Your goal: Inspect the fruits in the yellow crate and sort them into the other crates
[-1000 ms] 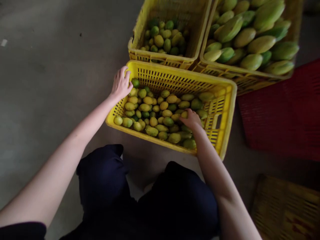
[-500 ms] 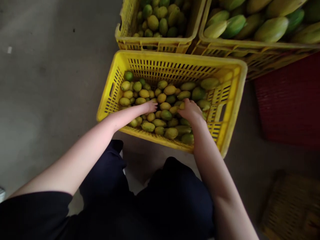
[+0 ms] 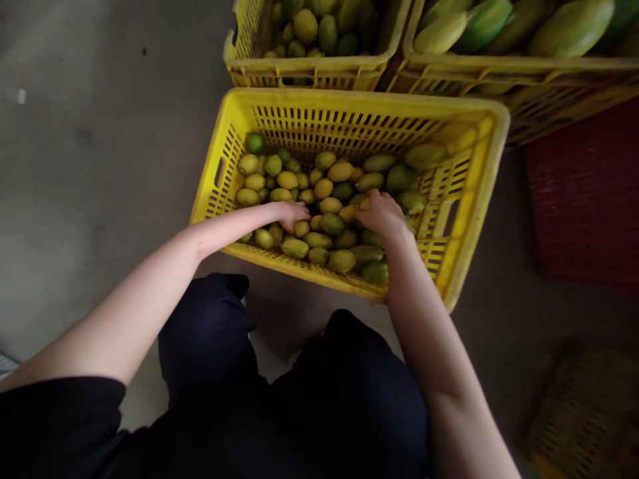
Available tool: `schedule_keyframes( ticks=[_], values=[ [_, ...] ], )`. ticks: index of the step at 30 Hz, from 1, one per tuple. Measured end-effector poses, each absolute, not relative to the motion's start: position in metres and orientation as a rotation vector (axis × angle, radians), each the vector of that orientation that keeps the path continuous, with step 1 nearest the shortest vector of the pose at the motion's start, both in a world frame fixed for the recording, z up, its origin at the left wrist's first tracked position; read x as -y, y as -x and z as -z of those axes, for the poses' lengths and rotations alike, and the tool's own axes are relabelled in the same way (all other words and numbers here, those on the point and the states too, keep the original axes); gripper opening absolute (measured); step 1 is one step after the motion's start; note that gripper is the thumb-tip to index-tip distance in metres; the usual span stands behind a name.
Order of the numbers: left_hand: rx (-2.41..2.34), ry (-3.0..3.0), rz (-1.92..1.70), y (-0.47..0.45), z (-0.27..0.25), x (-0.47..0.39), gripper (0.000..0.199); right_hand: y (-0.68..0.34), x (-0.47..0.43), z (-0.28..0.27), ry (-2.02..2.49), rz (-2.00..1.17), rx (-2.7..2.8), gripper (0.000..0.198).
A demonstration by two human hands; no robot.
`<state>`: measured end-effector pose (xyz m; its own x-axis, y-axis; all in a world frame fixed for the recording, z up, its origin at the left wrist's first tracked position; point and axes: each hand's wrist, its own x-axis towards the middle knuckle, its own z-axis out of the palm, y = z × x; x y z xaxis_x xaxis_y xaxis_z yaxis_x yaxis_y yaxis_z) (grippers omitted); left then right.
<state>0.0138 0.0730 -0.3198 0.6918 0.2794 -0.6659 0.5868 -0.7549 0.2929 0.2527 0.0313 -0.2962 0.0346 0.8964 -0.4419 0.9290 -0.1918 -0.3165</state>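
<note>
A yellow slatted crate point(image 3: 349, 100) in front of me holds many yellow and green lemons point(image 3: 330, 205). Among the fruit on the left side lies my left hand point(image 3: 293, 214), its fingers stretched to the right over the lemons and holding nothing that I can see. To the right of it, my right hand point(image 3: 383, 213) reaches down with fingers bent around a yellow lemon point(image 3: 366, 203), which is partly covered by them. Longer greenish fruit point(image 3: 425, 156) rests near the crate's right end.
Behind stand two more yellow crates, one with lemons point(image 3: 305, 26), one with large green-yellow oblong fruit point(image 3: 572, 28). A red crate point(image 3: 584, 193) is at the right, and a dim yellowish crate point(image 3: 589, 412) at lower right. My knees point(image 3: 210, 332) are close to the front crate.
The view has shifted slightly, so the crate sits a little higher and looks larger. My left hand has drawn a little to the left; my right hand stays at the same fruit.
</note>
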Motion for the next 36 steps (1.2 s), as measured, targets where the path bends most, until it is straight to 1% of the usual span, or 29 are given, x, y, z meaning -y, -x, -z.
schedule_keyframes(
  ticks=[3,5,7,9,11,13,15,17,19,21,23,26,30,33,36],
  values=[
    [-0.757,-2.433,0.802,-0.01,0.305,-0.067,0.077,-0.257,-0.033,0.298,-2.233,0.895,-1.959,0.055],
    [-0.814,-2.456,0.776,-0.006,0.294,-0.065,0.071,-0.259,-0.033,0.296,-2.247,0.938,-1.953,0.051],
    [-0.889,-2.468,0.677,0.0,0.283,-0.063,0.063,-0.26,-0.031,0.291,-2.281,0.991,-1.955,0.046],
    [-0.992,-2.407,0.495,0.009,0.274,-0.061,0.058,-0.258,-0.029,0.285,-2.346,1.059,-1.983,0.044],
    [-1.101,-2.217,0.187,0.016,0.267,-0.061,0.057,-0.252,-0.028,0.278,-2.462,1.185,-2.021,0.043],
    [-1.133,-1.86,-0.178,0.017,0.26,-0.06,0.056,-0.242,-0.028,0.268,-2.602,1.45,-2.016,0.044],
    [-1.048,-1.393,-0.476,0.013,0.251,-0.063,0.053,-0.228,-0.032,0.256,-2.638,1.924,-1.919,0.043],
    [-0.895,-0.973,-0.625,0.005,0.238,-0.07,0.052,-0.212,-0.04,0.242,-2.527,2.488,-1.704,0.041],
    [-0.776,-0.712,-0.714,-0.003,0.221,-0.081,0.048,-0.197,-0.051,0.229,-2.425,2.886,-1.365,0.039],
    [-0.716,-0.6,-0.796,-0.009,0.205,-0.094,0.041,-0.185,-0.061,0.218,-2.364,3.128,-1.016,0.037],
    [-0.714,-0.578,-0.861,-0.013,0.195,-0.104,0.034,-0.177,-0.066,0.212,-2.318,3.294,-0.79,0.035],
    [-0.827,-0.67,-0.917,-0.02,0.198,-0.108,0.024,-0.173,-0.063,0.214,-2.257,3.461,-0.651,0.028],
    [-1.084,-0.815,-0.962,-0.031,0.224,-0.096,0.019,-0.173,-0.055,0.221,-2.191,3.554,-0.536,0.02],
    [-1.111,-0.826,-0.97,-0.034,0.235,-0.088,0.022,-0.172,-0.052,0.222,-2.356,3.533,-0.473,0.018],
    [-1.07,-0.667,-0.993,-0.032,0.234,-0.09,0.03,-0.169,-0.049,0.22,-2.476,3.418,-0.332,0.016]
  ],
)
